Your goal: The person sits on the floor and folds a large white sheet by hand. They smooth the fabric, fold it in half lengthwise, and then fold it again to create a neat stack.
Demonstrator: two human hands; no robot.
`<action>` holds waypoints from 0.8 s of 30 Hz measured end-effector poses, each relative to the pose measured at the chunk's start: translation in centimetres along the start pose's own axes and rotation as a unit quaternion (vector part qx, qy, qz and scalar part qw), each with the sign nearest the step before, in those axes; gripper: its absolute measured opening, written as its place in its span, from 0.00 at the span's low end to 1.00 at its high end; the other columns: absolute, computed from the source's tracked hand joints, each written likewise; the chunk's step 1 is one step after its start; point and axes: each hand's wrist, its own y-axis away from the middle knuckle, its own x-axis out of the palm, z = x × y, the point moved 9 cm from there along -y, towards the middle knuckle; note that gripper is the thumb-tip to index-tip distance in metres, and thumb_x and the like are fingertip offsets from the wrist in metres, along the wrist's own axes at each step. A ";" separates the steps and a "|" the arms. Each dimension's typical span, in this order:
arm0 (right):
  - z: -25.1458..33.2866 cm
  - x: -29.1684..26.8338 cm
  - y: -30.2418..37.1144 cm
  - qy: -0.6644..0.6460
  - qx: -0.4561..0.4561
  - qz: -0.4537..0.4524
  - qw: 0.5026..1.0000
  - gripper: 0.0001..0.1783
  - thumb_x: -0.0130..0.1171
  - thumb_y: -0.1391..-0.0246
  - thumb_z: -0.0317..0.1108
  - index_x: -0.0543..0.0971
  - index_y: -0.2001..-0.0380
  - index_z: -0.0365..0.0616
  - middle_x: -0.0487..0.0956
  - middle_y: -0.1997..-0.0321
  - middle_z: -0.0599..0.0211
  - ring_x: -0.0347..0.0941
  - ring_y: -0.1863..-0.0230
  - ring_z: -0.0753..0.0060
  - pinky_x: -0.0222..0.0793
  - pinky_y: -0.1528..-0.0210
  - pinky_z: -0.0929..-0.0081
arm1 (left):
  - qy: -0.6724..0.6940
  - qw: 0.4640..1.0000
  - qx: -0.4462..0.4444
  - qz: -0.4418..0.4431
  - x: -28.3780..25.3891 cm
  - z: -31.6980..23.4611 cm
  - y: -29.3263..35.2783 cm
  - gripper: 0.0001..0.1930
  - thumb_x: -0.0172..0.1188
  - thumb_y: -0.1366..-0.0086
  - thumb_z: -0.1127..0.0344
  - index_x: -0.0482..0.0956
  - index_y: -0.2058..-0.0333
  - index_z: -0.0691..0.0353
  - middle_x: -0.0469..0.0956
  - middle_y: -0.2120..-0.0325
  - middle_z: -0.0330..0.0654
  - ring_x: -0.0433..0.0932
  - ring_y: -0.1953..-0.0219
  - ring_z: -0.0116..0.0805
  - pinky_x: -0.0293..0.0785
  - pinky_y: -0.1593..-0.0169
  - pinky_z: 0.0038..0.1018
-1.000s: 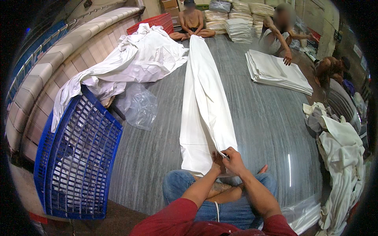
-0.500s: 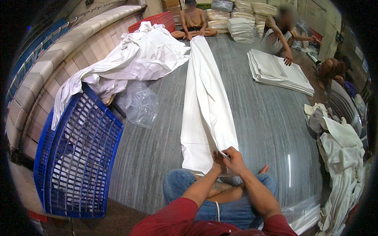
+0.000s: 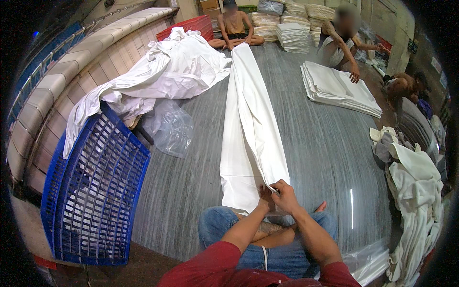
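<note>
A long white cloth [image 3: 243,143], folded lengthwise, runs from my crossed legs to a seated person [image 3: 234,24] at the far end, whose hands are at its tip. My right hand [image 3: 286,195] is closed, pinching the right-hand layer of the cloth near its close end. Beside it on the left, my left hand [image 3: 266,197] rests on the cloth inside the fold. Its fingers look stretched out, though the right hand and the fold partly hide them. The right layer lies rippled, with a narrow gap along the fold.
Left are a blue plastic basket [image 3: 93,191], a heap of white cloth [image 3: 177,62] and a clear plastic bag [image 3: 169,126]. At right, another person's hand touches a stack of folded white cloths [image 3: 334,88]. Loose pale cloth [image 3: 413,191] hangs at the right edge.
My hands and the long cloth have hardly moved. The person at the right has shifted slightly, their hand moving a little right and down over the stack.
</note>
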 end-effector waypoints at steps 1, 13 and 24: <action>-0.2 -0.1 0.0 -0.003 0.001 -0.001 1.000 0.17 0.57 0.55 0.23 0.81 0.59 0.36 0.77 0.63 0.53 0.76 0.62 0.52 0.73 0.57 0.65 | 0.002 1.000 0.003 -0.004 0.2 -0.1 -0.2 0.50 0.64 0.48 0.51 0.47 0.30 0.52 0.42 0.30 0.50 0.34 0.28 0.56 0.23 0.31 0.61; 0.5 0.0 -0.2 0.001 0.003 0.004 1.000 0.18 0.57 0.56 0.24 0.81 0.58 0.36 0.77 0.62 0.52 0.77 0.60 0.51 0.73 0.56 0.65 | 0.026 0.997 0.024 -0.076 2.2 1.2 -1.3 0.49 0.64 0.49 0.55 0.49 0.31 0.54 0.41 0.30 0.53 0.32 0.28 0.57 0.21 0.31 0.59; -0.2 -0.4 0.0 0.005 -0.004 -0.010 1.000 0.17 0.57 0.56 0.24 0.81 0.58 0.35 0.77 0.62 0.52 0.76 0.61 0.51 0.73 0.56 0.65 | 0.025 0.998 0.024 -0.060 0.5 0.0 -0.6 0.51 0.65 0.50 0.52 0.48 0.31 0.54 0.40 0.30 0.53 0.31 0.28 0.58 0.26 0.31 0.61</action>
